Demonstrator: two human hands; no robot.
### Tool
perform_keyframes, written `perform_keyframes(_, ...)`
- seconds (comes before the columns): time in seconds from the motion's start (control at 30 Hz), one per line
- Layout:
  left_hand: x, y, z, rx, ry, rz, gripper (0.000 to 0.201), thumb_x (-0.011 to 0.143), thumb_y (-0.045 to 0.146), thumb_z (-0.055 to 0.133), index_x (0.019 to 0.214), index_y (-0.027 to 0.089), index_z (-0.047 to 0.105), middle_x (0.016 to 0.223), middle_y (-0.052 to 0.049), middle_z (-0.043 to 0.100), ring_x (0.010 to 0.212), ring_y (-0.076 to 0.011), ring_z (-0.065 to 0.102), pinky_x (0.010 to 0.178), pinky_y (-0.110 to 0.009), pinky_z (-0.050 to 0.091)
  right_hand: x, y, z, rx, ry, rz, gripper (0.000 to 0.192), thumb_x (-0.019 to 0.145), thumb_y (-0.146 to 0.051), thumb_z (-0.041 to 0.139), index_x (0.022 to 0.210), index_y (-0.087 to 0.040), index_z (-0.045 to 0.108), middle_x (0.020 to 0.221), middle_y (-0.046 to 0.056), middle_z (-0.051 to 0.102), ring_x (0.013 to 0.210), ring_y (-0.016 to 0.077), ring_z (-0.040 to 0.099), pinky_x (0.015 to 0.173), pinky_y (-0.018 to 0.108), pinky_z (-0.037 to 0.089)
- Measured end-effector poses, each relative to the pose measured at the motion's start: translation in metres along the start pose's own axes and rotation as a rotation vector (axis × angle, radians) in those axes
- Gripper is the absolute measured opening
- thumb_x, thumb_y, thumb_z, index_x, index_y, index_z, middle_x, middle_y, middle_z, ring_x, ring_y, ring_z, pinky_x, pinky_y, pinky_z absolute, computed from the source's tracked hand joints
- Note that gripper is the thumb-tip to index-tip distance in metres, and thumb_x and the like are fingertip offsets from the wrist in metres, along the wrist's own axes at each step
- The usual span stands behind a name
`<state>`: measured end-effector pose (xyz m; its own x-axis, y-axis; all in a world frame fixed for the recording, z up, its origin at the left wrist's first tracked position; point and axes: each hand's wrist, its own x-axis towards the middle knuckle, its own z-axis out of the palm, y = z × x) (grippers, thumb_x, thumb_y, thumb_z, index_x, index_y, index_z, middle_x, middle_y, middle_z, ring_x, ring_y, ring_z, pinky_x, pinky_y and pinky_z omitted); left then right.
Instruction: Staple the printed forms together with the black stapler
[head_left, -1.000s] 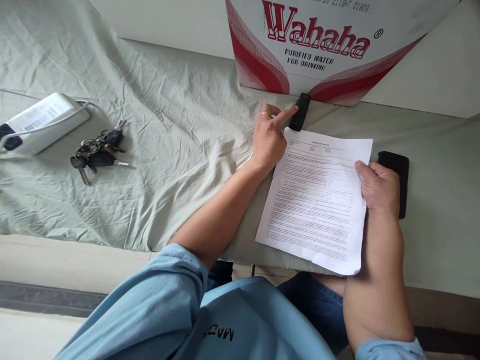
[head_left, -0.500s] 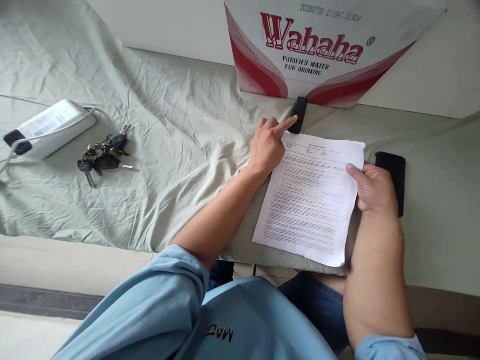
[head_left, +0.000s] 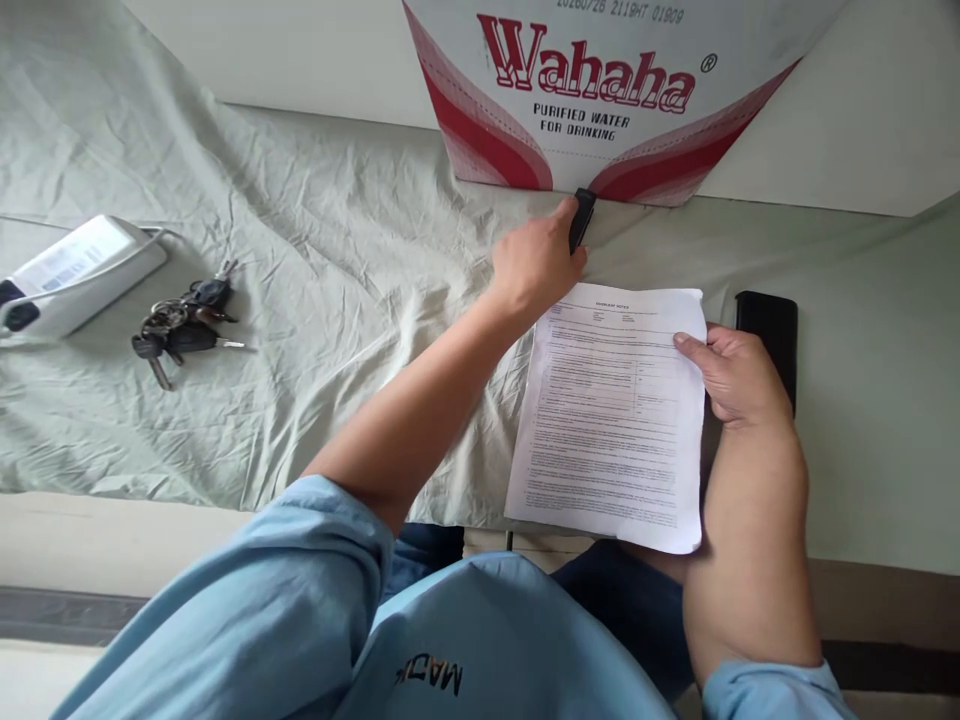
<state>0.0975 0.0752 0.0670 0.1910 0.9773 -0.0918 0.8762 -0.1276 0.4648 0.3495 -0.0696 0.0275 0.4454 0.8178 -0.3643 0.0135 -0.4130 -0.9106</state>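
My left hand (head_left: 538,258) reaches forward and has its fingers closed around a small black stapler (head_left: 583,218), which stands just in front of the carton; the fingertips are partly hidden. My right hand (head_left: 744,378) pinches the right edge of a printed sheet of paper (head_left: 609,430), thumb on top and fingers hidden beneath. The paper is tilted a little, with its text facing up and its lower edge near the table's front edge. Whether it is one sheet or a few I cannot tell.
A large Wahaha water carton (head_left: 592,150) stands at the back. A black phone-like object (head_left: 772,335) lies beyond my right hand. On the left are a bunch of keys (head_left: 187,325) and a white box with a cable (head_left: 90,275), on a wrinkled pale green cloth (head_left: 360,220).
My left hand has gone from touching the stapler with a stretched finger to gripping it. The paper, still in my right hand, has shifted slightly toward me. The view has moved a little.
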Motion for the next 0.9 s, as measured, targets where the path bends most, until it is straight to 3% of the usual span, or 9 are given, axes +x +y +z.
perform_keyframes(0.07, -0.008, 0.009, -0.014, 0.024, 0.009, 0.060, 0.054, 0.119, 0.028, 0.063, 0.172, 0.023, 0.071, 0.136, -0.016, 0.089, 0.131, -0.0392, 0.084, 0.110, -0.052, 0.063, -0.005, -0.001, -0.004, -0.019, -0.053, 0.018, 0.039, 0.069, -0.053, 0.111, 0.084, -0.025, 0.088, 0.073, 0.001, 0.083, 0.074, 0.0316, 0.086, 0.073, 0.053, 0.079)
perform_keyframes(0.2, -0.038, 0.001, -0.018, 0.038, -0.013, 0.016, 0.061, 0.116, 0.032, 0.069, 0.176, 0.023, 0.067, 0.131, -0.019, 0.091, 0.122, -0.0442, 0.086, 0.098, -0.054, 0.064, -0.021, -0.012, -0.015, -0.083, -0.259, 0.053, 0.051, 0.062, -0.064, 0.114, 0.088, -0.026, 0.092, 0.083, 0.004, 0.090, 0.084, 0.0332, 0.089, 0.086, 0.056, 0.081)
perform_keyframes(0.27, -0.057, -0.011, -0.011, -0.058, -0.020, -0.023, 0.064, 0.112, 0.036, 0.077, 0.174, 0.024, 0.067, 0.114, -0.014, 0.091, 0.110, -0.0417, 0.086, 0.093, -0.052, 0.063, -0.033, -0.021, -0.022, -0.148, -0.356, 0.047, 0.052, 0.063, -0.067, 0.115, 0.088, -0.027, 0.094, 0.085, 0.004, 0.091, 0.089, 0.0322, 0.090, 0.094, 0.054, 0.080)
perform_keyframes(0.37, -0.084, -0.028, 0.001, -0.258, -0.012, -0.049, 0.061, 0.108, 0.029, 0.080, 0.167, 0.024, 0.069, 0.076, 0.001, 0.075, 0.084, -0.0318, 0.080, 0.084, -0.045, 0.057, -0.055, -0.034, -0.038, -0.210, -0.406, 0.031, 0.048, 0.069, -0.064, 0.115, 0.092, -0.027, 0.096, 0.093, 0.005, 0.094, 0.094, 0.0304, 0.091, 0.105, 0.051, 0.077)
perform_keyframes(0.47, -0.105, -0.043, 0.014, -0.490, 0.043, 0.017, 0.043, 0.108, 0.032, 0.079, 0.149, 0.025, 0.070, 0.065, 0.008, 0.062, 0.069, -0.0233, 0.069, 0.077, -0.040, 0.052, -0.080, -0.039, -0.060, -0.227, -0.339, 0.070, 0.047, 0.062, -0.058, 0.119, 0.086, -0.026, 0.096, 0.090, 0.007, 0.093, 0.091, 0.0309, 0.091, 0.105, 0.050, 0.077)
perform_keyframes(0.57, -0.114, -0.054, 0.026, -0.693, 0.063, 0.146, 0.041, 0.112, 0.051, 0.078, 0.141, 0.027, 0.063, 0.067, 0.010, 0.061, 0.065, -0.0196, 0.064, 0.077, -0.039, 0.052, -0.100, -0.035, -0.079, -0.201, -0.169, 0.108, 0.050, 0.047, -0.052, 0.123, 0.078, -0.026, 0.093, 0.083, 0.010, 0.091, 0.083, 0.0351, 0.090, 0.091, 0.052, 0.079)
perform_keyframes(0.73, -0.110, -0.060, 0.042, -0.942, -0.020, 0.191, 0.045, 0.117, 0.072, 0.065, 0.130, 0.028, 0.061, 0.071, 0.008, 0.064, 0.068, -0.0180, 0.068, 0.078, -0.036, 0.052, -0.108, -0.018, -0.077, 0.096, 0.200, -0.070, 0.050, 0.049, -0.055, 0.121, 0.078, -0.026, 0.092, 0.099, 0.013, 0.095, 0.106, 0.0429, 0.094, 0.114, 0.064, 0.076)
perform_keyframes(0.8, -0.107, -0.058, 0.043, -1.031, -0.040, 0.171, 0.055, 0.114, 0.083, 0.065, 0.115, 0.029, 0.062, 0.074, 0.005, 0.068, 0.069, -0.0164, 0.067, 0.074, -0.034, 0.051, -0.105, -0.012, -0.064, 0.121, 0.211, -0.035, 0.051, 0.047, -0.055, 0.120, 0.078, -0.025, 0.091, 0.095, 0.014, 0.094, 0.112, 0.0450, 0.094, 0.117, 0.065, 0.075)
perform_keyframes(0.9, -0.107, -0.055, 0.039, -1.158, -0.094, 0.158, 0.078, 0.105, 0.102, 0.062, 0.089, 0.027, 0.061, 0.071, 0.001, 0.064, 0.063, -0.0138, 0.055, 0.064, -0.033, 0.044, -0.100, -0.003, -0.043, 0.074, 0.090, 0.023, 0.055, 0.049, -0.059, 0.118, 0.085, -0.026, 0.092, 0.095, 0.013, 0.094, 0.110, 0.0445, 0.093, 0.116, 0.068, 0.074)
